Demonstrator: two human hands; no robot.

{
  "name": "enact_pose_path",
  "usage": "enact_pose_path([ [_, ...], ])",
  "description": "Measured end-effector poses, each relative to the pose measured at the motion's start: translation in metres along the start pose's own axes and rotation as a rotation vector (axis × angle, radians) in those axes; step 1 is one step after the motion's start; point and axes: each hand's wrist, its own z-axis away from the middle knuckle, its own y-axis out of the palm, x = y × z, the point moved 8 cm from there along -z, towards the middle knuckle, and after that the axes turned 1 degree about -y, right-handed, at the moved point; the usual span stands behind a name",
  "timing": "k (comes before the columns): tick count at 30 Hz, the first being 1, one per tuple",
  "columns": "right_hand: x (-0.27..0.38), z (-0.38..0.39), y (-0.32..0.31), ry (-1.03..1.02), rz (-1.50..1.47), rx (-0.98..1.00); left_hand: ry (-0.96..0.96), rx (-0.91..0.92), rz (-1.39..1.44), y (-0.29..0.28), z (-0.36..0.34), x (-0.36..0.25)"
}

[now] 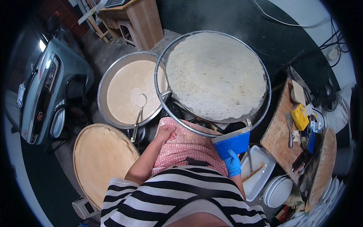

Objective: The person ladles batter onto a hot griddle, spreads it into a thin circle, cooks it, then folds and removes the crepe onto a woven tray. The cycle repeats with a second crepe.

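Observation:
My right hand (233,164), in a blue glove, grips a wide blue scraper (231,144) with a pale straight edge. The scraper is at the near right rim of a round griddle (174,99). A thin pale crepe (215,73) covers nearly the whole griddle, with steam above it. My bare left hand (166,133) is curled into a loose fist in front of my checked apron (177,145), with nothing visible in it. Left of the griddle, a large metal pot (104,81) holds beige batter (123,87). A ladle (138,115) rests in it, handle toward me.
A stack of large round crepes (104,159) lies at the near left. Right of me are a white tray (266,176), a wooden board (278,132) with a metal spatula (289,130), and white round containers (279,191). A parked vehicle (47,94) stands far left, a wooden desk (141,22) behind the pot.

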Motion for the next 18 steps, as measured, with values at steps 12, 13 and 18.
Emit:
enact_pose_path([
  [12, 0.0020, 0.0000, 0.0011, -0.005, -0.010, 0.009, 0.003, 0.021, 0.014, 0.0035, 0.0042, -0.0062],
  [13, 0.0007, 0.0001, -0.0026, 0.014, -0.003, -0.041, 0.003, 0.016, 0.012, 0.0032, 0.0043, -0.0064],
  [18, 0.0024, 0.0001, 0.0012, 0.007, -0.003, -0.026, -0.001, 0.013, 0.019, 0.0032, 0.0043, -0.0076],
])
